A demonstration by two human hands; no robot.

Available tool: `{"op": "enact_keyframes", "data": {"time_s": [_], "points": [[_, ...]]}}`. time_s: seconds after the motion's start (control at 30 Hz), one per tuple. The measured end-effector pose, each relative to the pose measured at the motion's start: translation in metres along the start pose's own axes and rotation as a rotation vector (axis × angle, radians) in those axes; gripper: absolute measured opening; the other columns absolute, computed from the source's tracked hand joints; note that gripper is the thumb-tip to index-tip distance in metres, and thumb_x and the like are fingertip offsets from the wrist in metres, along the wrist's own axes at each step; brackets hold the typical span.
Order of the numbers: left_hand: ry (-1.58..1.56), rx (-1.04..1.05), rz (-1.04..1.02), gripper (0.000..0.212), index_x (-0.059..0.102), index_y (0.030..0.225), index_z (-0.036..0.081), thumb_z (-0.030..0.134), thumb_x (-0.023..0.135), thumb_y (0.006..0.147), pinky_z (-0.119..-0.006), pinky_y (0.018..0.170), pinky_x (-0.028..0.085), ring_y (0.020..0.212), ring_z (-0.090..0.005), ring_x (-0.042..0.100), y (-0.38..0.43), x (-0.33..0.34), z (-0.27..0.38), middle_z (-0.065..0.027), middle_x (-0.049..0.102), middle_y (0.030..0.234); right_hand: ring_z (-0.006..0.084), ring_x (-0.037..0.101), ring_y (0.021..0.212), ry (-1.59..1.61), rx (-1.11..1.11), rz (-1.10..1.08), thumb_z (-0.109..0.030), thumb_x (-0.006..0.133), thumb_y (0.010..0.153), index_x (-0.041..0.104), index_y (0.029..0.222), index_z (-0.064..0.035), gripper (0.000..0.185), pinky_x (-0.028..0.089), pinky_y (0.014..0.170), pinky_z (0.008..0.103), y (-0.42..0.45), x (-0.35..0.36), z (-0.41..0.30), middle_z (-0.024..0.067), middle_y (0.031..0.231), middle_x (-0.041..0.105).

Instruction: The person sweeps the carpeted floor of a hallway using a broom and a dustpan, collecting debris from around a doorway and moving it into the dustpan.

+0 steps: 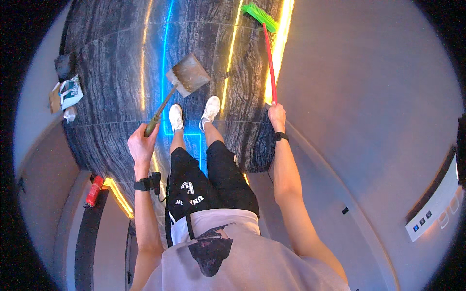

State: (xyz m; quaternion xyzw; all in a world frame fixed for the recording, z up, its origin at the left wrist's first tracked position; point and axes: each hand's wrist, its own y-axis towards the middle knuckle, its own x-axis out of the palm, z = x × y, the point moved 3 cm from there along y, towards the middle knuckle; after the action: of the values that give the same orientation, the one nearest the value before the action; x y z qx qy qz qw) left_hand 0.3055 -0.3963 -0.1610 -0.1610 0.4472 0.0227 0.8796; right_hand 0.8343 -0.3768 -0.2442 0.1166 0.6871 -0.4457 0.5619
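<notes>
My left hand (142,143) grips the green handle of a long-handled metal dustpan (189,74). Its worn, stained pan is in front of my white shoes, over the dark veined floor (116,87); whether it touches the floor I cannot tell. In my right hand (277,115) is the upper end of a red broom handle (270,65). The broom's bright green bristle head (260,17) lies farther ahead, close to the glowing yellow strip at the base of the right wall. Dustpan and broom head are well apart.
At the left edge of the floor are a white printed bag (71,92), a brown bag (55,98) and a dark bundle (64,66). A red fire extinguisher (95,191) is at the lower left. A blue light line (165,58) runs along the floor. The grey wall (356,91) rises on the right.
</notes>
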Motion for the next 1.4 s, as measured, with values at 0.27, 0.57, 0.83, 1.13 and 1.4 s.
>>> {"op": "enact_keyframes", "data": {"time_s": [0.27, 0.57, 0.83, 1.13, 1.4], "points": [[0.046, 0.122, 0.029, 0.043, 0.056, 0.071, 0.005, 0.037, 0.080, 0.087, -0.046, 0.053, 0.045, 0.057, -0.0391, 0.059, -0.016, -0.002, 0.003, -0.0173, 0.056, 0.063, 0.0409, 0.074, 0.081, 0.025, 0.130, -0.014, -0.041, 0.043, 0.107, 0.069, 0.105, 0.0050, 0.053, 0.057, 0.072, 0.0497, -0.045, 0.047, 0.082, 0.0277, 0.097, 0.073], [-0.019, 0.042, 0.063, 0.046, 0.055, 0.070, 0.002, 0.036, 0.081, 0.088, -0.039, 0.051, 0.042, 0.052, -0.0347, 0.045, -0.036, -0.015, -0.006, -0.0174, 0.046, 0.060, 0.0379, 0.074, 0.077, 0.096, 0.253, -0.097, -0.043, 0.041, 0.107, 0.067, 0.113, 0.0022, 0.053, 0.057, 0.068, 0.0477, -0.107, 0.107, 0.146, 0.0239, 0.097, 0.074], [0.033, 0.203, -0.025, 0.044, 0.056, 0.069, 0.004, 0.035, 0.080, 0.088, -0.042, 0.052, 0.044, 0.054, -0.0368, 0.053, -0.054, -0.003, -0.044, -0.0183, 0.052, 0.063, 0.0218, 0.046, 0.037, 0.661, 0.514, -0.344, -0.041, 0.045, 0.108, 0.053, 0.078, -0.0073, 0.046, 0.031, 0.034, 0.0395, -0.194, 0.157, 0.196, 0.0059, 0.055, 0.051], [0.058, 0.262, -0.009, 0.041, 0.063, 0.072, 0.004, 0.038, 0.082, 0.085, -0.043, 0.053, 0.046, 0.056, -0.0367, 0.060, -0.049, -0.007, -0.063, -0.0178, 0.058, 0.065, 0.0176, 0.050, 0.039, 0.372, 0.312, -0.026, -0.045, 0.054, 0.105, 0.063, 0.072, -0.0010, 0.056, 0.036, 0.039, 0.0364, -0.250, 0.119, 0.183, 0.0042, 0.054, 0.054], [0.071, 0.210, -0.104, 0.041, 0.066, 0.075, 0.004, 0.042, 0.079, 0.086, -0.045, 0.056, 0.049, 0.064, -0.0395, 0.065, -0.041, 0.008, -0.071, -0.0193, 0.063, 0.068, 0.0444, 0.070, 0.097, 0.228, 0.156, 0.111, -0.045, 0.053, 0.102, 0.072, 0.106, 0.0001, 0.049, 0.052, 0.084, 0.0514, -0.200, 0.119, 0.138, 0.0288, 0.099, 0.072]]}}
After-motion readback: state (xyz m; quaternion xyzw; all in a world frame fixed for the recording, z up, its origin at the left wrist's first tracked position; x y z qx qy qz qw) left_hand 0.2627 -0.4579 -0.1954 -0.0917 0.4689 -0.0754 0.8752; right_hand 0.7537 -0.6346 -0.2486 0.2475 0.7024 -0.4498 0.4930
